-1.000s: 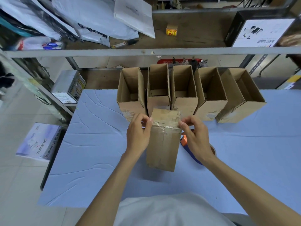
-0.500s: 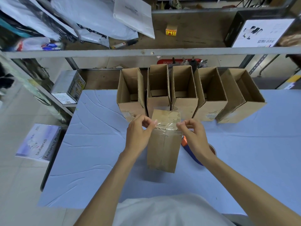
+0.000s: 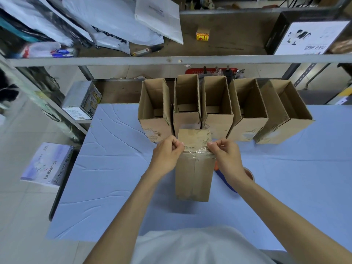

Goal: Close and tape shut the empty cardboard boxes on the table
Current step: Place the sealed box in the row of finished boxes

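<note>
Since a second earlier, both hands had curled into tighter pinches, and the strip between them had gone from slack to nearly taut. In the head view, the left hand [image 3: 167, 151] and the right hand [image 3: 227, 155] each pinched one end of a clear tape strip [image 3: 198, 149], stretched across the far top edge of the closed box [image 3: 194, 176] that stood between the two wrists on the counter [image 3: 114, 168]. Just beyond the knuckles stood five open boxes [image 3: 249, 111] in a row, flaps up, untaped. A blue and orange tape dispenser [image 3: 226, 182] lay under the right wrist, mostly hidden.

The step in hand looked like sealing this box's end seam. Next, the strip's ends would need pressing down onto the box's side faces and smoothing flat, keeping the tape from wrinkling or sticking to the fingers.
</note>
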A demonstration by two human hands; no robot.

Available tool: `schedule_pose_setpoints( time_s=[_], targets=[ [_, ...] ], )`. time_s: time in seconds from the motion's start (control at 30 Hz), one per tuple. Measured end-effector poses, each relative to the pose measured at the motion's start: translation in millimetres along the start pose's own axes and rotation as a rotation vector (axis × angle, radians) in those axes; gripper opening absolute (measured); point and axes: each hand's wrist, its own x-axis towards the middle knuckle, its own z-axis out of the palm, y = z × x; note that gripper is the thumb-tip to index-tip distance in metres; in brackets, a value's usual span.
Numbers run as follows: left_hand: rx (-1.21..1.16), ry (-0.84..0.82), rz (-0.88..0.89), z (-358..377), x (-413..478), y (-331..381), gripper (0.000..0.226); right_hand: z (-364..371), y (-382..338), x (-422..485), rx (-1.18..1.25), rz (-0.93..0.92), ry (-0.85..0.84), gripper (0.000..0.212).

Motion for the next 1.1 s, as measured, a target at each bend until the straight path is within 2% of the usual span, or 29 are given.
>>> schedule_pose_setpoints(
  time_s=[0.07, 0.13, 0.3, 0.4, 0.5, 0.6, 0.67, 0.93, 1.1],
  targets=[
    [-0.223, -0.028, -0.109, 0.7, 3.5, -0.4, 0.01, 0.5, -1.3, 4.0, 0.167, 0.141, 0.04, 0.018],
    [-0.418, -0.049, -0.194, 1.9, 5.7, -0.6, 0.018, 3.2, -2.5, 5.2, 0.286, 0.244, 0.066, 0.014],
    [-0.491, -0.015, -0.24, 7.9, 5.4, 0.1, 0.016, 10.1, 0.4, 6.5, 0.437, 0.37, 0.077, 0.009],
    [-0.468, 0.017, -0.241, 11.7, 4.0, 1.8, 0.016, 3.6, -3.2, 9.9, 0.581, 0.416, 0.076, 0.038],
    [-0.41, 0.031, -0.209, 15.0, -0.7, 2.0, 0.023, 2.0, -4.9, 8.0, 0.404, 0.304, 0.026, 0.022],
    [-0.403, 0.015, -0.238, 18.1, -5.3, -2.4, 0.038, 7.1, -2.4, 1.5, 0.207, 0.264, -0.031, 0.053],
    [-0.426, 0.007, -0.251, 18.4, -7.7, -3.7, 0.039, 8.2, -0.6, 0.3, 0.136, 0.253, -0.039, 0.062],
    [-0.42, -0.103, -0.245, 12.8, 0.3, -4.6, 0.035, -10.1, -9.1, 5.8, 0.13, 0.248, -0.183, 0.053],
    [-0.405, -0.109, -0.256, 11.4, 3.7, 0.5, 0.036, -7.5, -10.1, 12.8, 0.168, 0.282, -0.188, 0.042]
  ],
)
